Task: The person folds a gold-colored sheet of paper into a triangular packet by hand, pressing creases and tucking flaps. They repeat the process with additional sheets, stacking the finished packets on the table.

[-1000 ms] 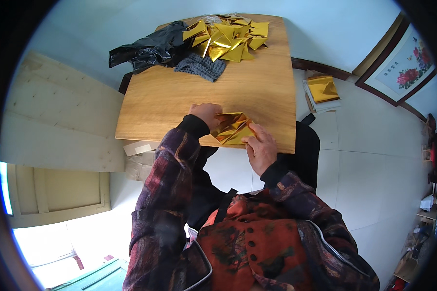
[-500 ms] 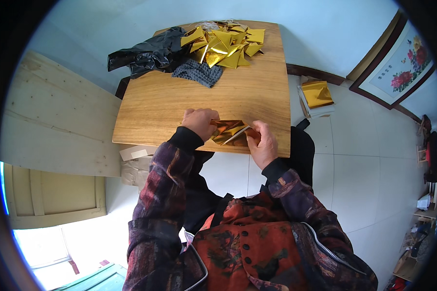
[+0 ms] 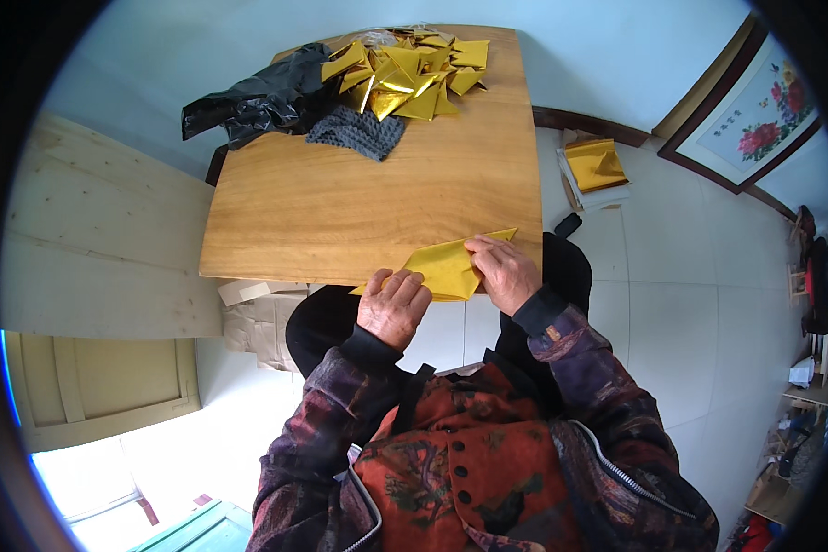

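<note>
A folded sheet of gold foil paper [image 3: 443, 267] lies slanted at the table's near edge, with pointed tips at its lower left and upper right. My left hand [image 3: 393, 305] grips the lower left end, fingers curled over it and the thumb hidden. On the other side, my right hand [image 3: 506, 273] holds the sheet near its upper right point, fingertips on top of the foil. At the far end of the table rests a heap of folded gold foil pieces [image 3: 405, 78].
Beside the heap lie a black plastic bag [image 3: 258, 97] and a grey textured cloth [image 3: 357, 133] on the wooden table [image 3: 340, 202]. A stack with gold foil sheets [image 3: 596, 166] sits on the floor to the right. Brown cardboard [image 3: 258, 327] is below the table's left side.
The foil piece has turned from its creased inner side to a smooth gold face, stretched flatter. My left hand has moved nearer to me; the view has shifted slightly.
</note>
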Action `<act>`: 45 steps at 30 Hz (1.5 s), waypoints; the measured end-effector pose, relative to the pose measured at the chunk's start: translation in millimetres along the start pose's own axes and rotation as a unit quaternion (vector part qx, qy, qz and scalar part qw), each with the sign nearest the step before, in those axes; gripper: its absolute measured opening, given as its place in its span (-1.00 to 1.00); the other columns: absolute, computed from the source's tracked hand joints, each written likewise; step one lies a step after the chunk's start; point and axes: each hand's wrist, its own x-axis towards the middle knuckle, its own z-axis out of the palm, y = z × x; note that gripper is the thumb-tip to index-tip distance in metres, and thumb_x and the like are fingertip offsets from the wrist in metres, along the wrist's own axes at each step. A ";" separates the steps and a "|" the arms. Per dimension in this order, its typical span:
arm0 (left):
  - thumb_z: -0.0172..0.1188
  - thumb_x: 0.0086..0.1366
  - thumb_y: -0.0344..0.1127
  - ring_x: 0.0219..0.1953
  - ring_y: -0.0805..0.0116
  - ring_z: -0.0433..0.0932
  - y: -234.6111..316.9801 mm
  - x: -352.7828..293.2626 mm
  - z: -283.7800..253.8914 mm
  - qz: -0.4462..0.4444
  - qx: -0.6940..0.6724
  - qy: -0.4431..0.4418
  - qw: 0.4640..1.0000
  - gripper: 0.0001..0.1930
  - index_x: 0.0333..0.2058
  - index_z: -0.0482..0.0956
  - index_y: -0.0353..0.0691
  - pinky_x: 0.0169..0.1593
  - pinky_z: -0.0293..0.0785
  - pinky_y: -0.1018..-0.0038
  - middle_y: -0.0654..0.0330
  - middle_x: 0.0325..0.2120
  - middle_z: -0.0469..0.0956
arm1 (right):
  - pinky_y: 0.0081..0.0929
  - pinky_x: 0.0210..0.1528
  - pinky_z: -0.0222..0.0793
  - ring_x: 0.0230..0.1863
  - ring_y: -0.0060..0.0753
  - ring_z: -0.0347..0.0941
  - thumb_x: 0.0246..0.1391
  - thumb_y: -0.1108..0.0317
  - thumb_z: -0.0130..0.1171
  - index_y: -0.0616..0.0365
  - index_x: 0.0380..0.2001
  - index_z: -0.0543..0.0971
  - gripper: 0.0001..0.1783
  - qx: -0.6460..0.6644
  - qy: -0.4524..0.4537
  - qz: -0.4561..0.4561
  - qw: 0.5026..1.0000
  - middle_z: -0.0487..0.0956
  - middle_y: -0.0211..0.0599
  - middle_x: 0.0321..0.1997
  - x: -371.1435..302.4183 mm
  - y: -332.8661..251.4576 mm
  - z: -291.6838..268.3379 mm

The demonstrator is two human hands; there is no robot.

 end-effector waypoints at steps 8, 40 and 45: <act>0.16 0.09 -0.46 -0.39 0.25 0.58 -8.0 3.8 -4.3 -0.114 -0.092 -0.063 0.987 -0.93 -0.42 0.50 -0.12 0.00 0.38 0.23 0.23 -0.52 0.55 | -0.19 0.29 0.20 0.30 -0.07 0.26 -0.05 0.52 0.18 0.18 -0.18 0.47 -0.70 0.096 -0.078 0.024 0.992 0.47 -0.18 0.14 -6.7 3.7 -12.0; 0.17 0.05 -0.55 -0.26 0.04 0.51 -44.6 37.4 13.9 -0.259 -0.265 -0.161 0.915 -0.64 -0.11 0.54 -0.17 -0.21 0.47 0.31 0.07 -0.31 0.45 | -0.13 0.35 0.07 0.36 -0.14 0.13 -0.26 0.29 0.42 0.01 0.23 0.33 -0.12 0.076 -0.173 0.056 0.980 0.26 -0.26 0.34 3.0 -4.1 -24.3; 0.19 0.05 -0.55 -0.26 0.04 0.51 -42.7 38.7 12.5 -0.262 -0.253 -0.157 0.918 -0.65 -0.12 0.54 -0.19 -0.21 0.47 0.31 0.08 -0.31 0.45 | -0.16 0.36 0.06 0.38 -0.19 0.12 -0.27 0.28 0.43 -0.04 0.24 0.33 -0.10 0.067 -0.182 0.067 0.979 0.25 -0.31 0.35 3.2 -5.1 -23.7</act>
